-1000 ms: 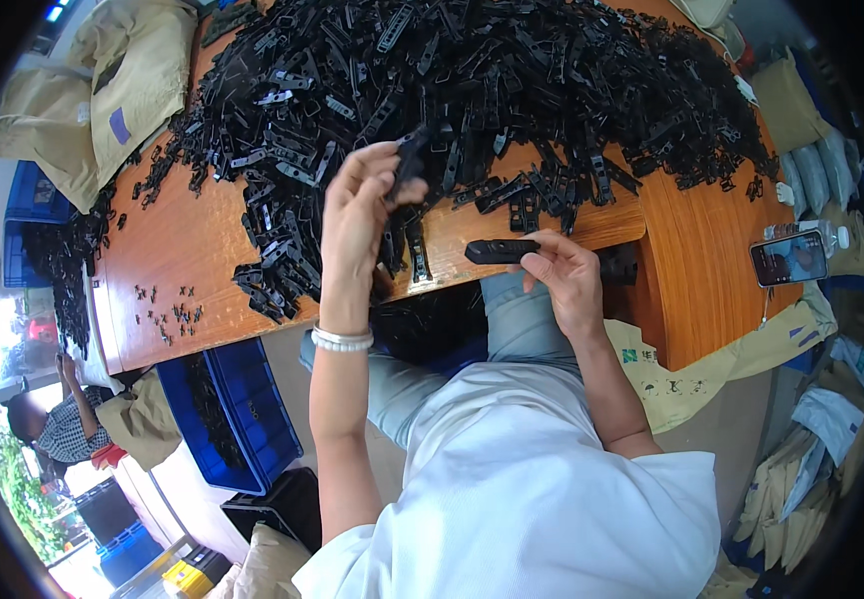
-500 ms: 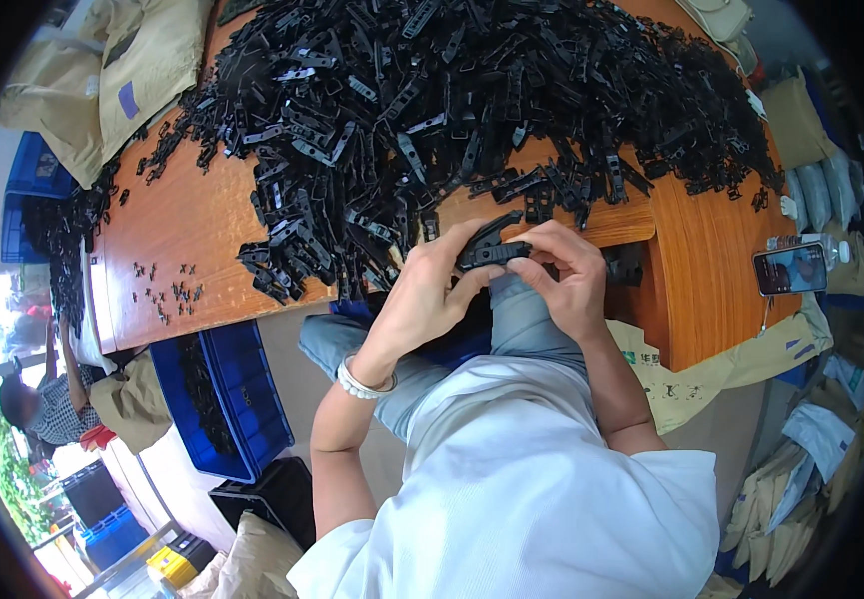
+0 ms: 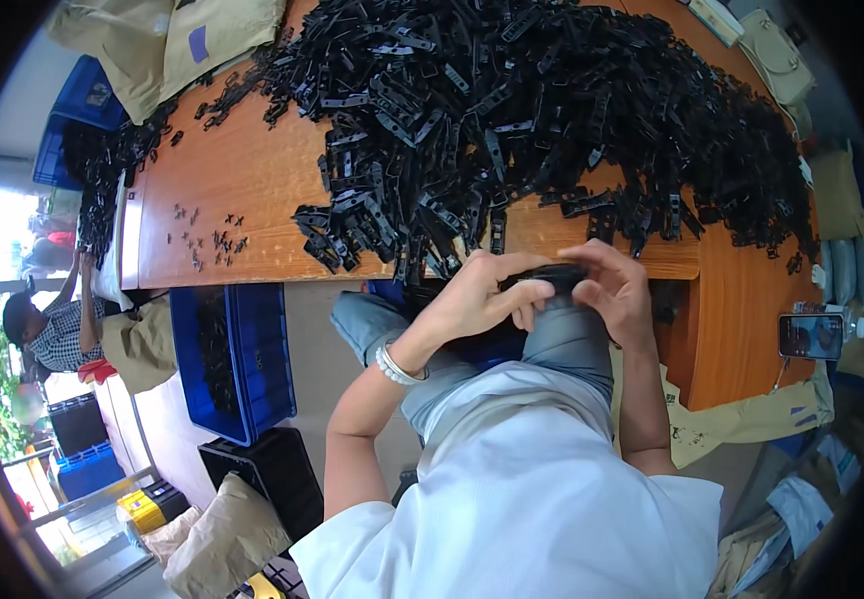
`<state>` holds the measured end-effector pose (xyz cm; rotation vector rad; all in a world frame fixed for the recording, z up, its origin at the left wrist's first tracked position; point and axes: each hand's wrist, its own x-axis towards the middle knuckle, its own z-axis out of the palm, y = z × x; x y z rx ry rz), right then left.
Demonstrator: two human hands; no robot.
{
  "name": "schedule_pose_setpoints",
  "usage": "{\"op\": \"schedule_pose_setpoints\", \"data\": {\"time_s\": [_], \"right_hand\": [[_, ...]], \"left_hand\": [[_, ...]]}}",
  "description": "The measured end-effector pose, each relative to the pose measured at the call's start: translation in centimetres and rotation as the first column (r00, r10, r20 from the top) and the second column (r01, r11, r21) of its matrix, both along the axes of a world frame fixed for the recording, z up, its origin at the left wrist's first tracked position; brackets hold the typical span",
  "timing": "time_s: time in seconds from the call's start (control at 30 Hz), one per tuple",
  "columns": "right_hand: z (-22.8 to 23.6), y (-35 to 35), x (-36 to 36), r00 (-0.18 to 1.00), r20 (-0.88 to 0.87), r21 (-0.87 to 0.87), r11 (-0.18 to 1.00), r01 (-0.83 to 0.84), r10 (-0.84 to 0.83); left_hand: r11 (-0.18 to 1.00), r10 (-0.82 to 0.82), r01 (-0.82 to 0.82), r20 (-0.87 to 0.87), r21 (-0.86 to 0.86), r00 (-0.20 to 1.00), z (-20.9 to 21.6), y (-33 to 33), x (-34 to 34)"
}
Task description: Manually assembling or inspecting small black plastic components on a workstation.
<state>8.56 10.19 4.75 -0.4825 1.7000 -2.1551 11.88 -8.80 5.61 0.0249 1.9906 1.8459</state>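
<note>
Joined since a second ago by the left hand [image 3: 487, 297], a black part [image 3: 559, 274] is sitting toward three o'clock, the right hand [image 3: 621, 294] pinching its end; blur is hiding whether the left is gripping. It is likely proving light, stiff, smooth, its long sides suiting a pinch. Toward one o'clock, a dark pile [image 3: 512, 110] is spreading.

Left hand [image 3: 497, 292] and right hand [image 3: 619, 293] partly hide 1 blurred black part [image 3: 562, 274]
</note>
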Motion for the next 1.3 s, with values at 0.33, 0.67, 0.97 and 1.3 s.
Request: {"op": "schedule_pose_setpoints", "data": {"time_s": [0.33,0.67,0.97,1.3], "right_hand": [[-4.2,-0.5,2.3,0.981,-0.011,0.329,0.927,-0.181,0.196],[-5.3,2.7,2.7,0.987,0.134,0.392,0.91,-0.135,0.089],[-5.0,2.6,3.0,0.986,0.154,0.414,0.902,-0.125,0.066],[-4.4,6.1,1.3,0.921,0.026,0.436,0.833,0.34,-0.389]], "left_hand": [[0.446,0.597,-0.828,-0.577,-0.339,0.558,-4.8,-17.8,-7.9],[0.203,0.534,-0.925,-0.756,-0.321,0.38,-5.6,-23.8,-12.2],[0.104,0.208,-0.832,-0.806,-0.545,0.554,-3.7,-20.9,-16.7],[0.208,0.251,-0.944,-0.919,-0.256,0.305,-2.3,-19.3,-15.2]]}}
